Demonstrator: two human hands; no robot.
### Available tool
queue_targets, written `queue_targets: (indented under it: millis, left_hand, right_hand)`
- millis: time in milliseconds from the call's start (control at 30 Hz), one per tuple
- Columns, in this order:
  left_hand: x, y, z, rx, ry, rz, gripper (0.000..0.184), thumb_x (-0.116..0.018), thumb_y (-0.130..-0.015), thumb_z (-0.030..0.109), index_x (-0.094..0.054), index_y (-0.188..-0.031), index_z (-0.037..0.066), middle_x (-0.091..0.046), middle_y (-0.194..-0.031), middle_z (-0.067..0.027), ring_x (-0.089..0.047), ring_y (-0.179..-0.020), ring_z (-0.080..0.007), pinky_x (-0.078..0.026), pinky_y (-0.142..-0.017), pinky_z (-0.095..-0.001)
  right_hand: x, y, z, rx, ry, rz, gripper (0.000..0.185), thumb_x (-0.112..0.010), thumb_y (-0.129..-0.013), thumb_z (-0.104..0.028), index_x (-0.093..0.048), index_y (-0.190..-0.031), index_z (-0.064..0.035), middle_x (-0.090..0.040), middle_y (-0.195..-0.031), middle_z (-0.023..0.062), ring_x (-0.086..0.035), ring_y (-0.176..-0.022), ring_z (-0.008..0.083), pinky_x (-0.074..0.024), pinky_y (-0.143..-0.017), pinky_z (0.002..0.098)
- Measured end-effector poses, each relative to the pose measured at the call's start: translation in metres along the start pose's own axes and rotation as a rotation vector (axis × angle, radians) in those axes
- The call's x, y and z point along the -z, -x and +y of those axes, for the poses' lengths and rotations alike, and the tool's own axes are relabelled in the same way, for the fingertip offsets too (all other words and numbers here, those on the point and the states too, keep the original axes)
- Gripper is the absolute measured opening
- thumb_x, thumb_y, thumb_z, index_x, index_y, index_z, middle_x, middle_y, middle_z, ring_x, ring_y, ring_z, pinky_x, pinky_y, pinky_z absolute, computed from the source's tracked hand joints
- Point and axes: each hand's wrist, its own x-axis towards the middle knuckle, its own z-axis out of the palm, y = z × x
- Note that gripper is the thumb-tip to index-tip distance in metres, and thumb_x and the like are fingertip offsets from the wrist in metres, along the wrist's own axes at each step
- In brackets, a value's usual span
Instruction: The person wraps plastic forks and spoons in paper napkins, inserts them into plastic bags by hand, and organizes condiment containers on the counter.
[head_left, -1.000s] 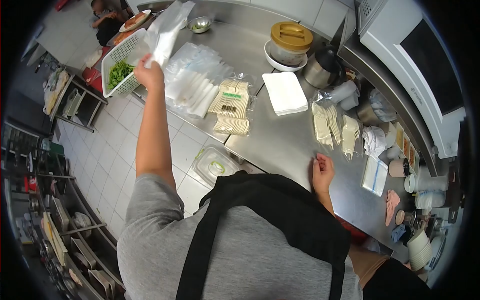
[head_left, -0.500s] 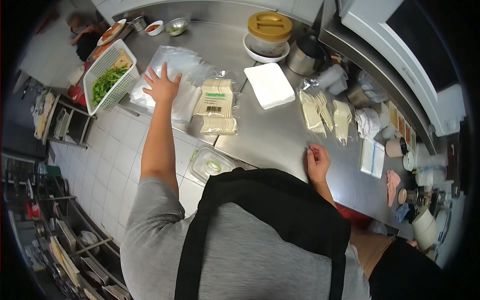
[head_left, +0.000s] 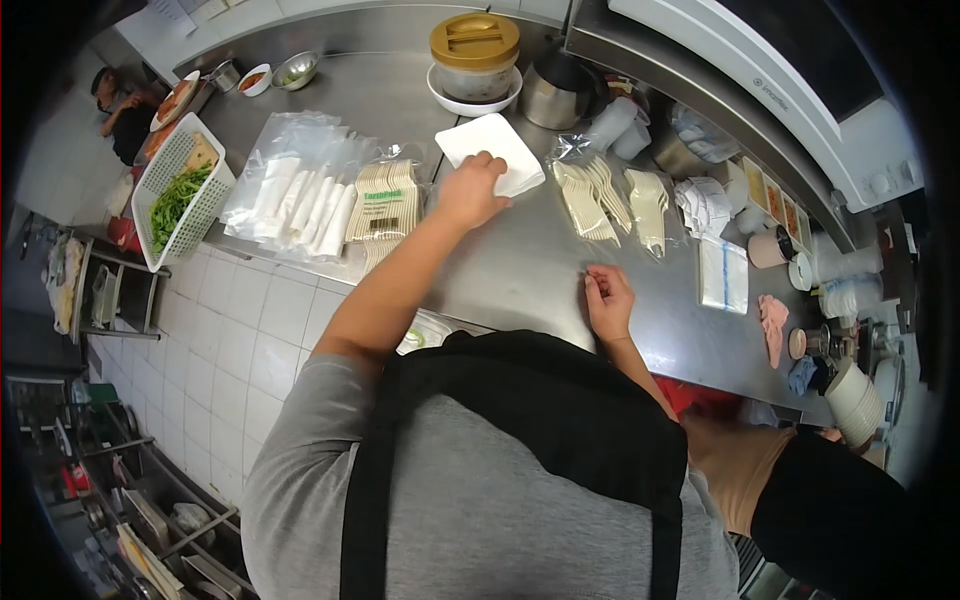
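My left hand (head_left: 474,190) is on the near-left part of a stack of white napkins (head_left: 495,150), its fingers curled over the edge. Left of that hand lies a clear pack of wooden cutlery (head_left: 384,205), and beyond it a spread of plastic bags with white rolls (head_left: 300,205). My right hand (head_left: 608,300) rests by the front of the steel counter, fingers curled in; whether it holds anything small is hidden. Farther back from it are opened bags of wooden forks (head_left: 590,200) and spoons (head_left: 648,210).
A gold-lidded container (head_left: 474,50) in a white bowl and a steel jug (head_left: 556,95) stand at the back. A basket of greens (head_left: 180,200) sits far left. Another person (head_left: 125,115) is at upper left. Right: a wrapped white pack (head_left: 722,275) and pink cloth (head_left: 772,325).
My left hand let go of the plastic bag, which now lies on the pile, and moved right onto the napkins. My right hand stays near the counter's front. The view has shifted.
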Motion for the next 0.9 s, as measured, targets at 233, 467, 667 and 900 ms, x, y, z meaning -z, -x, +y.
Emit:
queue_targets:
  millis: [233,467,667,900]
  left_hand:
    - [-0.025,-0.035,-0.029,0.227,0.186,-0.148,0.020,-0.080,-0.066,0.023,-0.070,-0.075,0.008,-0.069,-0.078,-0.0090,-0.066,-0.074,-0.0251,-0.052,-0.070,-0.0349]
    - [-0.035,-0.046,-0.053,0.321,0.297,-0.208,0.014,-0.076,-0.070,0.022,-0.075,-0.080,0.011,-0.071,-0.080,-0.0084,-0.067,-0.075,-0.0193,-0.052,-0.072,-0.0303]
    - [-0.027,-0.038,-0.040,0.157,0.253,-0.036,0.016,-0.065,-0.081,0.010,-0.068,-0.095,0.005,-0.069,-0.091,-0.0106,-0.065,-0.083,-0.0249,-0.051,-0.074,-0.0323]
    - [0.015,0.031,0.055,-0.359,0.103,0.136,0.024,-0.052,-0.087,0.003,-0.057,-0.110,0.006,-0.063,-0.111,-0.0148,-0.061,-0.101,-0.0326,-0.050,-0.085,-0.0383]
  right_hand:
    - [0.001,0.001,0.000,-0.007,-0.026,-0.007,0.010,-0.064,-0.083,-0.004,-0.065,-0.093,-0.0025,-0.059,-0.083,0.0081,-0.059,-0.066,0.0151,-0.0486,-0.061,0.0264]
    - [0.003,0.000,0.001,-0.018,-0.063,-0.039,0.010,-0.064,-0.083,-0.004,-0.065,-0.093,-0.0030,-0.059,-0.082,0.0079,-0.058,-0.066,0.0149,-0.0484,-0.061,0.0267]
    - [0.008,0.001,0.002,0.023,-0.101,-0.064,0.012,-0.064,-0.083,-0.004,-0.065,-0.095,-0.0032,-0.059,-0.082,0.0074,-0.059,-0.066,0.0146,-0.0483,-0.062,0.0264]
    - [0.030,0.001,0.026,-0.077,-0.231,0.041,0.013,-0.062,-0.087,-0.008,-0.065,-0.099,-0.0037,-0.061,-0.085,0.0046,-0.058,-0.070,0.0113,-0.0484,-0.064,0.0263]
